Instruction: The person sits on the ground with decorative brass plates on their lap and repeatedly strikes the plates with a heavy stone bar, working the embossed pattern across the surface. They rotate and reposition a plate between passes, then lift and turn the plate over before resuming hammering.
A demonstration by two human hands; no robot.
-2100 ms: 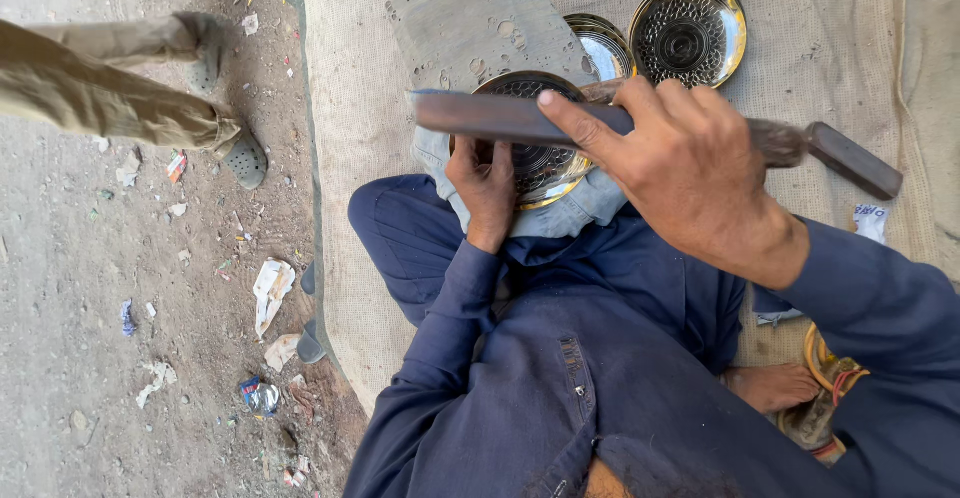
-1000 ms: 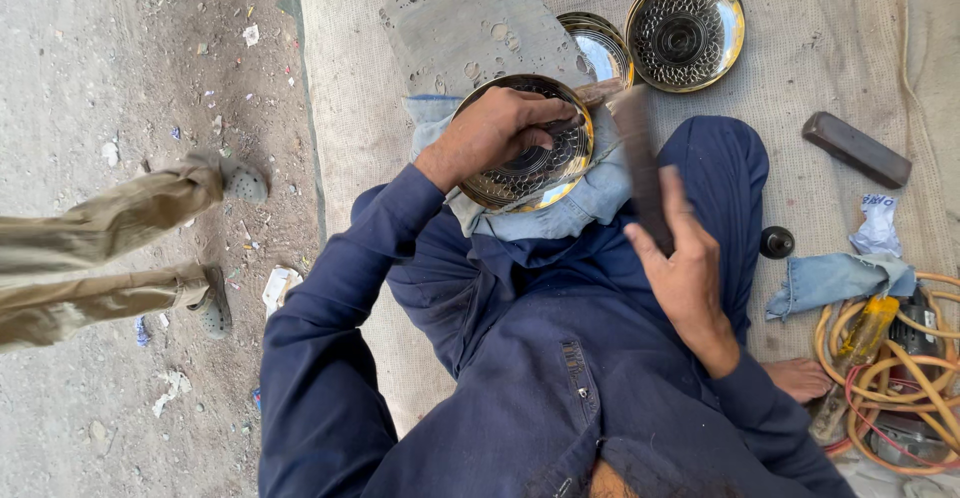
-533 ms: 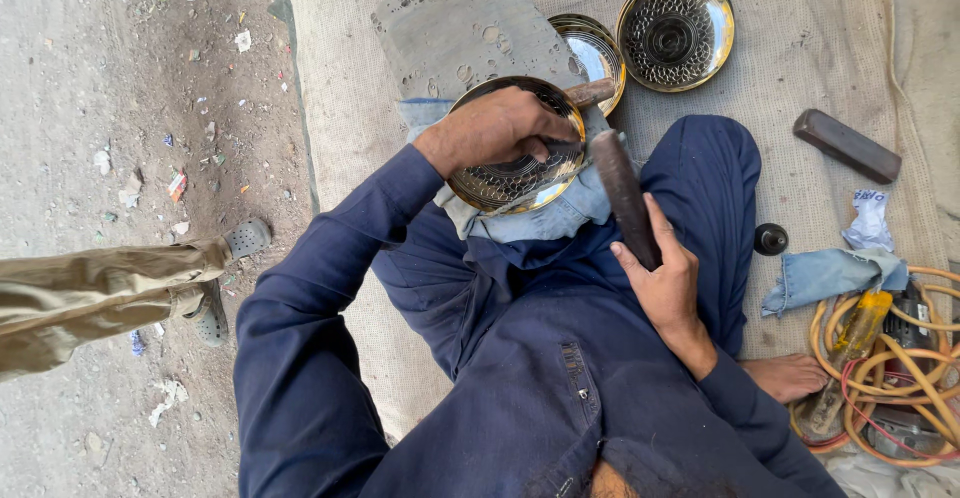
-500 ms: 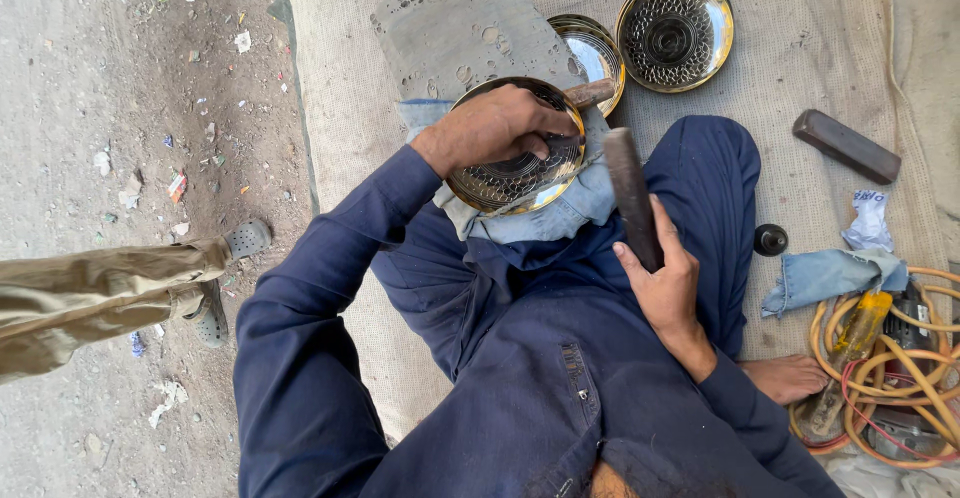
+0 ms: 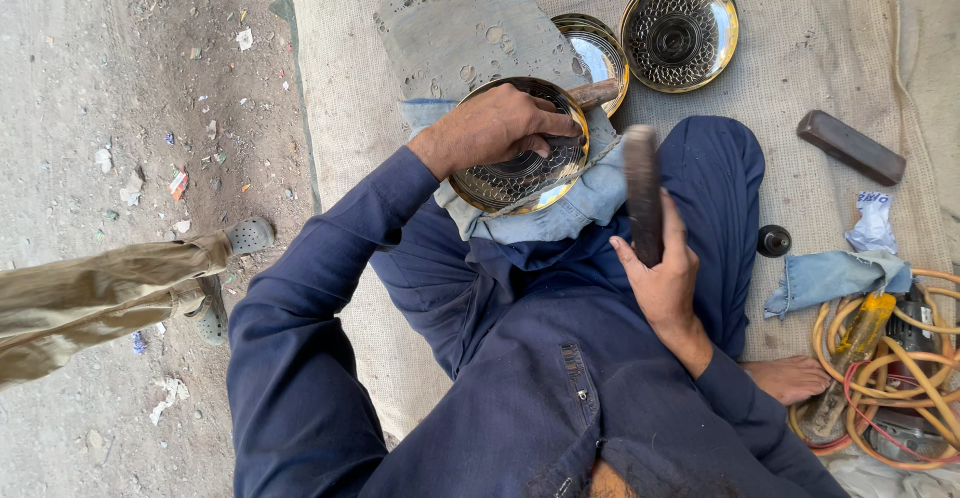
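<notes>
Two more round brass plates are lying on the woven mat (image 5: pixel 820 48) beyond the knees: a patterned plate (image 5: pixel 680 31) with a dark ringed centre, and just beside it a smoother shiny plate (image 5: pixel 598 50), partly hidden behind a short wooden handle (image 5: pixel 594 93). A grey perforated sheet (image 5: pixel 462 26) is spreading under the work area. To the right, a dark rectangular block (image 5: pixel 850 147) is resting apart from a small black knob (image 5: pixel 773 241), a crumpled blue rag (image 5: pixel 835 276) and a coil of orange hose (image 5: pixel 900 358) wrapped around tools. At the left, another person's tan trouser legs (image 5: pixel 95 298) and grey clogs are standing on the littered dirt. The engraved brass plate (image 5: pixel 520 170) is sitting on a folded denim cloth (image 5: pixel 560 203) over the person's lap, tilted slightly toward the camera; its rim is gleaming gold while its inner face is showing dense dark concentric patterning. The left hand (image 5: pixel 495 128) is covering much of the plate's upper half, fingers curled and pressing down over the far rim, gripping it steady. The right hand (image 5: pixel 660 273) is closed around the lower end of a dark wooden mallet (image 5: pixel 642 193), a long smooth-worn bar held upright just beside the plate, not touching it.
</notes>
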